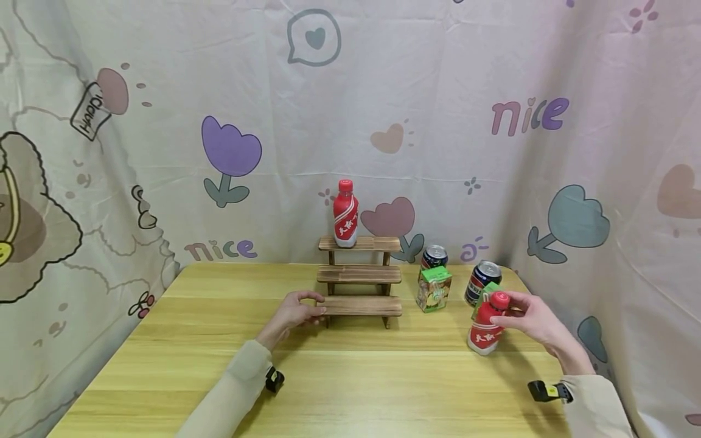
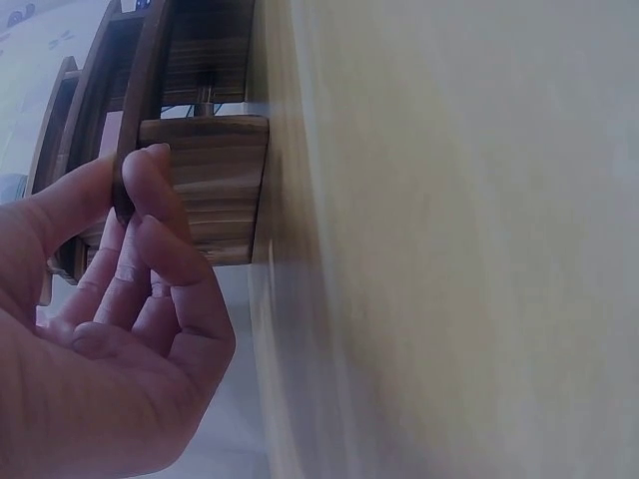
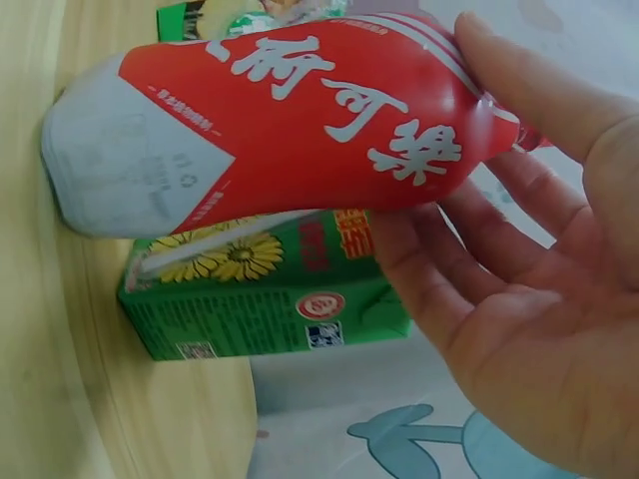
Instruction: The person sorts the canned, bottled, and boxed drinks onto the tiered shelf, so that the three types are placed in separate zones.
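Tabletop (image 1: 383, 389): bottle (image 1: 485, 331) in right hand (image 1: 539, 322).

Head view bright, evenly lit, fairly sharp; soft shadows on desk (image 1: 383, 389) beside both sleeves (image 1: 230, 383). Small highlights on cans (image 1: 481, 283). Left-wrist view dimmer, bluish, hazy; desk grain washed out, wooden stand (image 2: 210, 185) shaded. Right-wrist view soft; pale glare on red bottle (image 3: 270, 125), fine print on green carton (image 3: 250, 319) blurred.

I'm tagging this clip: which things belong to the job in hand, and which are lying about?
Likely in the job:
wooden rack, held by left hand
red bottle, held by right hand
top-shelf bottle

Apparently idle:
left can; right can
left carton; right carton
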Motion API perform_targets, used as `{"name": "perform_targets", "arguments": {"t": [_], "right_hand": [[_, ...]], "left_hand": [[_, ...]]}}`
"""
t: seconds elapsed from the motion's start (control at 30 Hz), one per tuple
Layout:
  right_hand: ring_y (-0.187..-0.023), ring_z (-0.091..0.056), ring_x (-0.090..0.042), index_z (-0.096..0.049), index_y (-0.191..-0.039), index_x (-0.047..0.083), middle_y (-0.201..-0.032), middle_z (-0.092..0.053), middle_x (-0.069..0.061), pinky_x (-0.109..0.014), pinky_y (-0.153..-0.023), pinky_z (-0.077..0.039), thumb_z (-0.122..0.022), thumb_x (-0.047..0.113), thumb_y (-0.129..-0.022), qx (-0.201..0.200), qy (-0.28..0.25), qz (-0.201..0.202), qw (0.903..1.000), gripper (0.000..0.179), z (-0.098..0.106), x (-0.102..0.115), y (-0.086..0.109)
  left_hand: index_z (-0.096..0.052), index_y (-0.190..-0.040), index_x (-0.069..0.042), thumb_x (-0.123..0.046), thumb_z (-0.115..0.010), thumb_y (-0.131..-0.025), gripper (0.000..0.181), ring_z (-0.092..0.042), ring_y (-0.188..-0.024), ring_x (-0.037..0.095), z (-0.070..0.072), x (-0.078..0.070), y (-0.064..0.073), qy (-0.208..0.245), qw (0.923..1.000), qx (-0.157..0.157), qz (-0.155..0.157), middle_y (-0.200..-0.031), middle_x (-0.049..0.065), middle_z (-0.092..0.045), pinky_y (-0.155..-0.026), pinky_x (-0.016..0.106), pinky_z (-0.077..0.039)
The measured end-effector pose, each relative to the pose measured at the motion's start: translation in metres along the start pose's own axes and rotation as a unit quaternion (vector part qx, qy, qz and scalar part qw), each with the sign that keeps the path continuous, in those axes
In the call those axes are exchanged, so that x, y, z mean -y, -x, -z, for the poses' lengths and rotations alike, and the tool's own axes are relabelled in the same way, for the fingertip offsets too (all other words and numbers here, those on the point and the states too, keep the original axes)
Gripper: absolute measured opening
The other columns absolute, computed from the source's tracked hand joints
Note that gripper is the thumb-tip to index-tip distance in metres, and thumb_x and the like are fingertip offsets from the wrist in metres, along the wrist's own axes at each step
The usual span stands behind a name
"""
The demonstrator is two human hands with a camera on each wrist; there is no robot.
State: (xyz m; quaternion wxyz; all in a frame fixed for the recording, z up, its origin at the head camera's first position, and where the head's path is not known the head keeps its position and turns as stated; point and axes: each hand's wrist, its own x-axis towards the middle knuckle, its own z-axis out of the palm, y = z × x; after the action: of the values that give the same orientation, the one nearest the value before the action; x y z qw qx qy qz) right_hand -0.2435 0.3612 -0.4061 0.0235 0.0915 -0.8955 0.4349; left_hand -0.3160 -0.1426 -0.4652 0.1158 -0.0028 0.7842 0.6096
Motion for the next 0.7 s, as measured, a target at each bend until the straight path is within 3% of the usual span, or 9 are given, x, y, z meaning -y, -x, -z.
{"name": "perform_targets", "arguments": {"t": [0.37, 0.7], "right_hand": [[-0.097, -0.059, 0.000, -0.050, -0.136, -0.005, -0.125, -0.062, -0.023, -0.022, -0.080, -0.052, -0.073, 0.018, -0.089, 0.019, -0.052, -0.002, 0.9985, 0.058, -0.020, -0.001, -0.005], [-0.096, -0.062, -0.005, -0.047, -0.139, -0.001, -0.124, -0.060, -0.025, -0.027, -0.080, -0.054, -0.080, 0.018, -0.082, -0.002, -0.080, -0.025, 0.9964, 0.069, -0.038, -0.001, -0.004]], "left_hand": [[-0.067, -0.113, -0.008, -0.012, -0.075, -0.086, 0.028, -0.063, -0.059, 0.015, 0.000, -0.001, 0.001, 0.001, 1.0000, -0.001, -0.001, -0.079, 0.010, -0.074, -0.052, 0.027, -0.043], [-0.068, -0.113, -0.009, -0.012, -0.075, -0.086, 0.029, -0.063, -0.059, 0.014, 0.000, -0.001, 0.001, 0.006, 1.0000, 0.001, 0.004, -0.086, 0.016, -0.074, -0.052, 0.027, -0.045]]}}
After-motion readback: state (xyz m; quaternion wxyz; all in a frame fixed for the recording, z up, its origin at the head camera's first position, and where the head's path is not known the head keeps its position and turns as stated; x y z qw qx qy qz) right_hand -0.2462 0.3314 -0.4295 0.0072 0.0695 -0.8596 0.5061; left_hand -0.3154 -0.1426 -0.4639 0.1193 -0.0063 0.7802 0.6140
